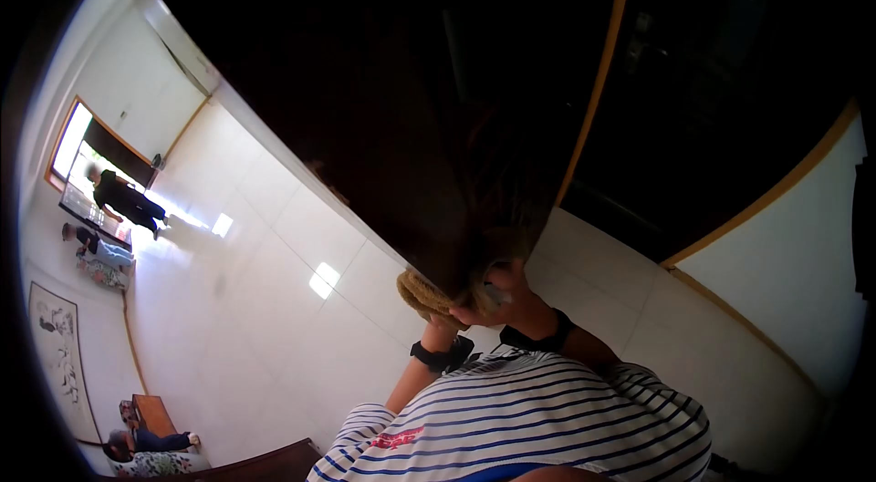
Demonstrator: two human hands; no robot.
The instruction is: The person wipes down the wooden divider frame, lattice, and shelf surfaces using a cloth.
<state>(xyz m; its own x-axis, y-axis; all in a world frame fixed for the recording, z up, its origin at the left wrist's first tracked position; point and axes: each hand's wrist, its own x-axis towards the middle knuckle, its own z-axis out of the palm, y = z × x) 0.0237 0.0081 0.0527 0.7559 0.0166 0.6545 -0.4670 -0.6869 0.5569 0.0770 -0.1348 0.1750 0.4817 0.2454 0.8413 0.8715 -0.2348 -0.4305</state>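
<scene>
A brown, thick-piled cloth (422, 296) is bunched against the lower end of a large, glossy dark panel (392, 145). My left hand (443, 325) is closed on the cloth from below, its fingers mostly hidden by the folds. Beside it, my right hand (505, 286) is curled at the panel's tip, with fingers reaching across to the cloth; shadow hides part of this grip. Each wrist wears a black band.
Pale, shiny floor tiles (274, 254) spread to the left. Several people are near the far wall, one standing by a bright doorway (68, 145). A wall scroll (64, 359), a wooden bench (153, 418) and a dark door (721, 90) are also in view.
</scene>
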